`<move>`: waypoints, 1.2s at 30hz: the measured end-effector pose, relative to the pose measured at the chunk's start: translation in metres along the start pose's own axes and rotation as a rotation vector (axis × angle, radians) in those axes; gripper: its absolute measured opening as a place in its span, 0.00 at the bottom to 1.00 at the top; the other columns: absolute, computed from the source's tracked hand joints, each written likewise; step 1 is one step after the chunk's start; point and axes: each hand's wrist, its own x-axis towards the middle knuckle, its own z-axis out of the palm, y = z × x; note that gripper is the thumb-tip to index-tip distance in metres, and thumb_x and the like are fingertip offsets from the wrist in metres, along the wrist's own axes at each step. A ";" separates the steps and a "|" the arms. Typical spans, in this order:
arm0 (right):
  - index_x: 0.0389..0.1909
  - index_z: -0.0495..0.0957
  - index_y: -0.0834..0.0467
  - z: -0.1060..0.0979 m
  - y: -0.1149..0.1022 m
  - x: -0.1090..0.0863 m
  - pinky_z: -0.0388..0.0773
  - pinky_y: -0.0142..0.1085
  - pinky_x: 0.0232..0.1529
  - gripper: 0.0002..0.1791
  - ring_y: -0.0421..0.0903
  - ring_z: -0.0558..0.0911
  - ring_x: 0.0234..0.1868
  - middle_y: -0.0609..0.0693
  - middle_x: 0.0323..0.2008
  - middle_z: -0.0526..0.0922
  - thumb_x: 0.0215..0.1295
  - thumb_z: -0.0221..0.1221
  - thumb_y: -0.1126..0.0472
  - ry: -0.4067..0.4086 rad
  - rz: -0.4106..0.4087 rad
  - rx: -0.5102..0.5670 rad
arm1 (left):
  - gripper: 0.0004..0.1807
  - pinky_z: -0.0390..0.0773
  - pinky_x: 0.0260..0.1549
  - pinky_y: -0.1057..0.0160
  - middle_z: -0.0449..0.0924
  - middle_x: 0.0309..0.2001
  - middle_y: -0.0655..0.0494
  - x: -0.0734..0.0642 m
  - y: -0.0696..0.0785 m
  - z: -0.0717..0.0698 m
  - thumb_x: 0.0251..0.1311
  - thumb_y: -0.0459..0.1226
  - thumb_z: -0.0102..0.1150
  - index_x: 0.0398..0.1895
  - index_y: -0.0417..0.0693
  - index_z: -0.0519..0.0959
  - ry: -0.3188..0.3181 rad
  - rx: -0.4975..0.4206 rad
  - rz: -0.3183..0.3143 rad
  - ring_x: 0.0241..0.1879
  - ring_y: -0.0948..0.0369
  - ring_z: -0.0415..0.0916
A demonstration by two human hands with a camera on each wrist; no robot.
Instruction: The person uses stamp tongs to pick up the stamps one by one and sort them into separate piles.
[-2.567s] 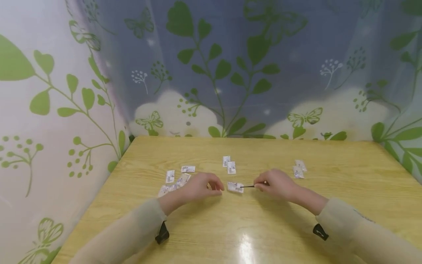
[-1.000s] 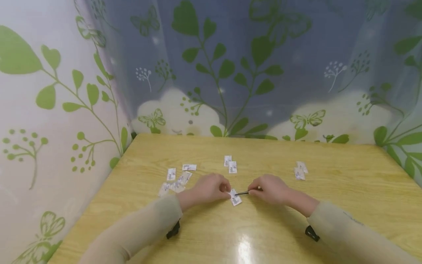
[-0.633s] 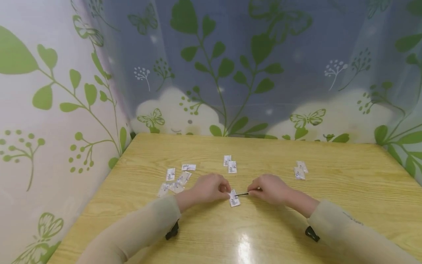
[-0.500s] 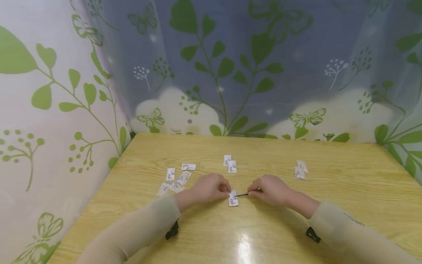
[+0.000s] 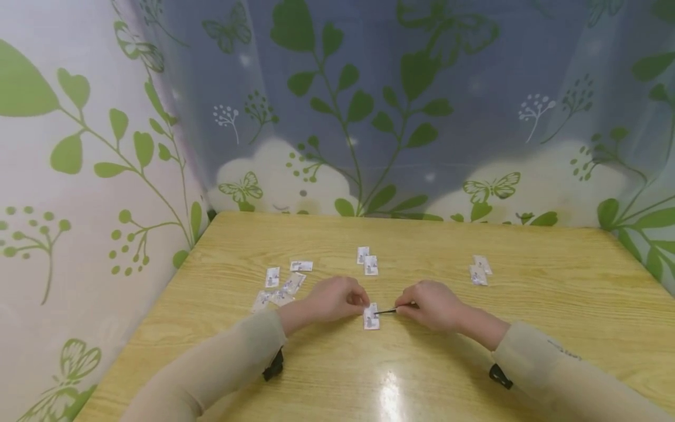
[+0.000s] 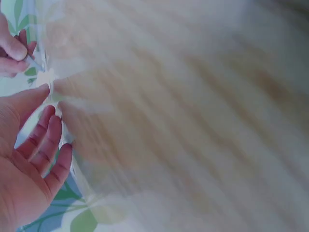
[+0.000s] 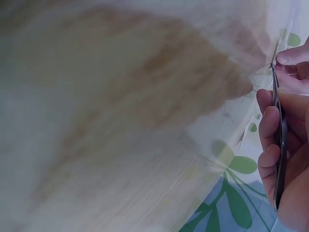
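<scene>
In the head view, my right hand [image 5: 432, 306] holds slim dark tweezers [image 5: 388, 310] between thumb and fingers. Their tips lie on a small white card-like packet [image 5: 371, 321] with grey print, at the middle of the table. My left hand [image 5: 337, 300] is at the packet's upper left corner, its fingertips touching or almost touching it. The left wrist view has the loosely bent fingers [image 6: 42, 140] of that hand, with the thumb reaching to the packet. Along the right hand's palm, the tweezers [image 7: 280, 140] run lengthwise in the right wrist view.
Two overlapping packets [image 5: 371, 265] lie behind the hands. Two more, paler packets [image 5: 479, 275] are at the right. Several packets [image 5: 293, 283] lie scattered at the left, partly behind the left arm. The wooden table [image 5: 327, 387] meets a patterned curtain [image 5: 337, 117] at its back edge.
The packet between the hands has been drawn nearer and turned from lying sideways to upright. Both hands have come closer together; the left fingertips have reached the packet's corner. The tweezers stay on it.
</scene>
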 end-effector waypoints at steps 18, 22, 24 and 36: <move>0.38 0.86 0.61 -0.025 0.003 0.015 0.78 0.34 0.30 0.07 0.38 0.82 0.29 0.48 0.32 0.86 0.65 0.61 0.64 0.058 0.033 0.028 | 0.06 0.75 0.29 0.65 0.82 0.37 0.58 -0.065 -0.067 -0.061 0.57 0.32 0.67 0.39 0.46 0.85 0.214 -0.112 0.020 0.31 0.65 0.76; 0.40 0.86 0.62 -0.031 0.007 0.025 0.77 0.33 0.27 0.08 0.36 0.81 0.26 0.48 0.30 0.86 0.66 0.61 0.64 0.072 0.069 0.048 | 0.06 0.74 0.28 0.64 0.82 0.37 0.57 -0.071 -0.086 -0.071 0.57 0.30 0.67 0.38 0.45 0.85 0.235 -0.083 -0.050 0.32 0.63 0.75; 0.41 0.85 0.63 -0.032 0.008 0.030 0.76 0.34 0.27 0.09 0.36 0.81 0.26 0.48 0.30 0.86 0.66 0.61 0.64 0.071 0.097 0.061 | 0.06 0.73 0.28 0.63 0.81 0.36 0.58 -0.071 -0.094 -0.073 0.57 0.30 0.66 0.37 0.45 0.85 0.218 -0.076 -0.095 0.31 0.62 0.74; 0.45 0.84 0.63 -0.030 0.016 0.054 0.70 0.35 0.25 0.11 0.38 0.77 0.22 0.49 0.30 0.86 0.68 0.59 0.62 0.055 0.229 0.103 | 0.05 0.73 0.35 0.60 0.79 0.33 0.61 -0.071 -0.114 -0.063 0.58 0.33 0.66 0.36 0.50 0.84 0.118 -0.070 -0.272 0.33 0.62 0.72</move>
